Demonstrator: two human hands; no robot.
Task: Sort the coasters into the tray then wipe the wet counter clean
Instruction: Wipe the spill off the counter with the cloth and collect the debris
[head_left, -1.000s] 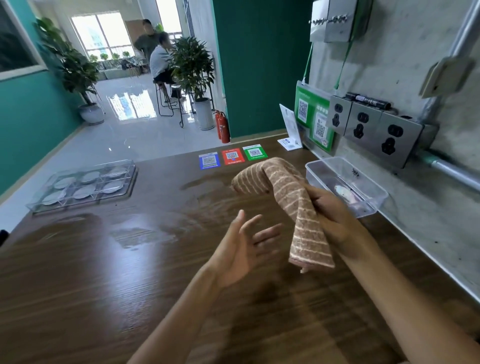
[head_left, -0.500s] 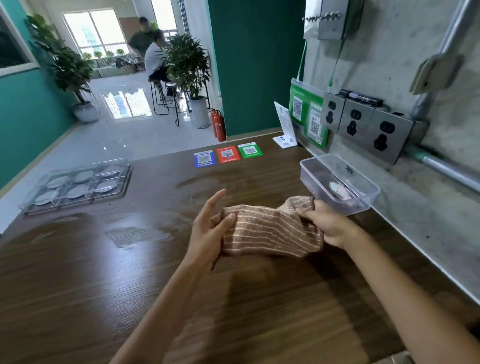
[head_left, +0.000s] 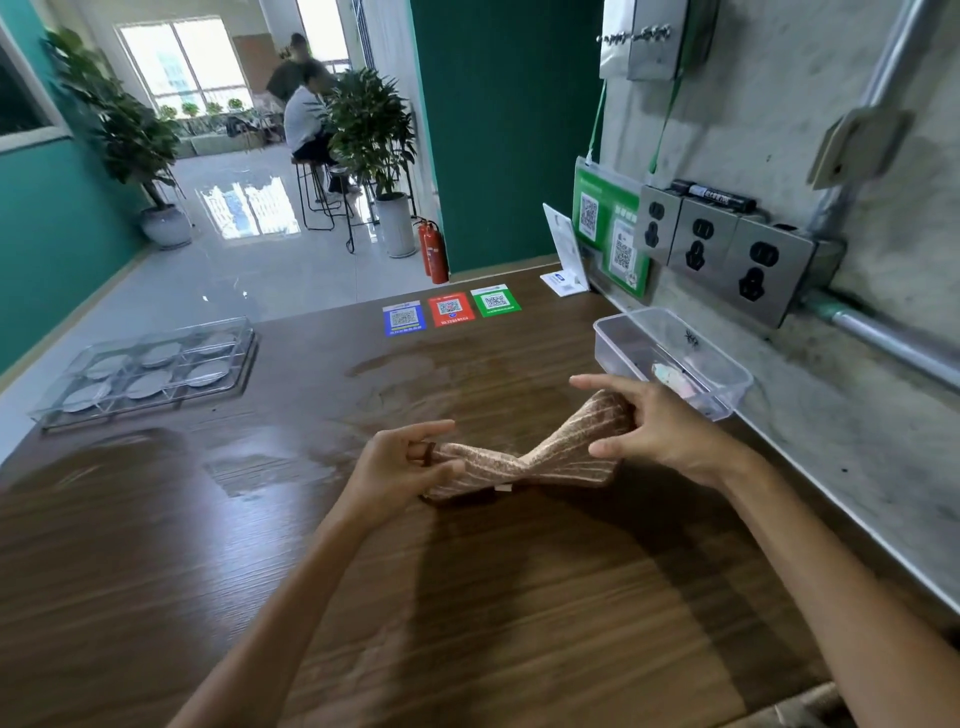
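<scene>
— Spread wider since half a second ago, pulled apart and twisted between both hands, that striped brown cloth (head_left: 524, 460). Anything else shifted?

— Swung the right hand (head_left: 657, 431) out toward the wall side; kept the left hand (head_left: 400, 465) low, nearer the body. Now stretched just above the wooden counter (head_left: 467, 613), with one twist in the middle of the cloth.

— Going from biggest down?

— Counter first: dark wood, spread under both hands, with wet patches (head_left: 270, 462) gleaming left of the left hand and farther ahead of both. Then the clear tray (head_left: 148, 371), well to the left and beyond the left hand, holding round grey coasters (head_left: 150, 387) in its compartments. Then a clear plastic box (head_left: 670, 358), just past the right hand, against the wall. Three coloured QR stickers (head_left: 451, 310) far ahead, flat on the wood.

— And the grip?

— Left end pinched between thumb and curled fingers of the left hand. Right end gripped in the right palm by the thumb and lower fingers, index finger held out straight.
</scene>
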